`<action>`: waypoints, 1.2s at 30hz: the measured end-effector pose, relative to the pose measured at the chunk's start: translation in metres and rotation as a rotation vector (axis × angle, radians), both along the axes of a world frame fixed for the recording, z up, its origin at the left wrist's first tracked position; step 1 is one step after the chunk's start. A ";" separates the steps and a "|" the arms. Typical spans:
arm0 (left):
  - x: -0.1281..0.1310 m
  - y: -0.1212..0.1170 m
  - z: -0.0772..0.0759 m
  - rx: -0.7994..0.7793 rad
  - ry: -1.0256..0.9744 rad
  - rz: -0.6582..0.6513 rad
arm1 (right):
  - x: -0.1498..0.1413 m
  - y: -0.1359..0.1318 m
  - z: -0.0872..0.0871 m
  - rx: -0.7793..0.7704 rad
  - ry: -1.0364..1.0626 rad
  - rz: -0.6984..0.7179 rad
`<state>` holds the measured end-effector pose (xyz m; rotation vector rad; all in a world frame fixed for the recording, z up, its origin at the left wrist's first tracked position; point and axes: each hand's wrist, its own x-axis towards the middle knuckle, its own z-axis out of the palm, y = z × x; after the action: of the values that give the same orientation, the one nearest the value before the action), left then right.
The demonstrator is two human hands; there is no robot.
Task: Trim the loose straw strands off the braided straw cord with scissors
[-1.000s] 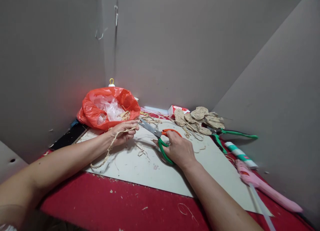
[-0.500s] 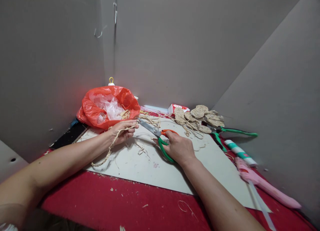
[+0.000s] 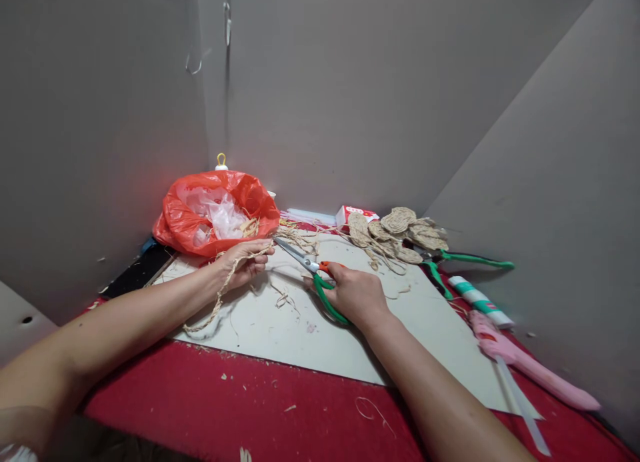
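Note:
Pinched in my left hand is one end of a braided straw cord; the rest hangs down past the wrist in a curve onto the white board. My right hand grips a pair of scissors by its orange and green handles. The blades look closed or nearly so, and their tips lie at the cord's end by my left fingertips. I cannot tell whether they touch the cord. Loose straw scraps lie on the board below the blades.
A red plastic bag with clear plastic and straw stands at the back left. At the back right lie coiled straw pieces, a red box and green-handled pliers. A white-green roll and pink glue gun lie right.
The scissor blades have drawn together, and my right fingers have closed in on the handles. My left hand stays almost where it was, with the cord in it.

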<state>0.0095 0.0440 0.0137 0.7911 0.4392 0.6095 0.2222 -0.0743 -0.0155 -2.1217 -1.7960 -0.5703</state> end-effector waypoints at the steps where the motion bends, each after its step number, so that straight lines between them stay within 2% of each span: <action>1: 0.000 0.000 0.000 -0.001 0.003 0.001 | -0.001 0.000 -0.001 0.004 -0.006 -0.001; 16: 0.000 -0.004 0.010 0.084 0.100 0.099 | 0.009 0.001 -0.007 0.058 0.141 -0.023; 20: 0.002 -0.008 0.010 0.206 0.173 0.171 | 0.008 0.000 -0.005 0.071 0.278 -0.003; 22: 0.004 -0.012 0.009 0.327 0.211 0.243 | 0.004 0.001 -0.003 0.103 0.468 0.034; 25: 0.005 -0.021 0.006 0.561 0.238 0.332 | -0.011 0.001 0.004 0.147 0.982 0.140; 27: 0.005 -0.028 0.003 0.717 0.243 0.342 | -0.024 0.001 0.009 0.158 1.368 0.208; 29: 0.003 -0.034 0.001 0.847 0.257 0.292 | -0.037 0.000 0.012 0.163 1.638 0.257; 33: -0.002 -0.042 -0.004 1.053 0.309 0.141 | -0.050 -0.002 0.013 0.071 1.847 0.307; 36: -0.001 -0.046 -0.005 1.186 0.331 0.094 | -0.048 -0.002 0.012 0.071 1.928 0.342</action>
<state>0.0084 -0.0022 0.0090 2.0293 0.3922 0.8229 0.1743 -0.0759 -0.0031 -1.0893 -0.7420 1.1294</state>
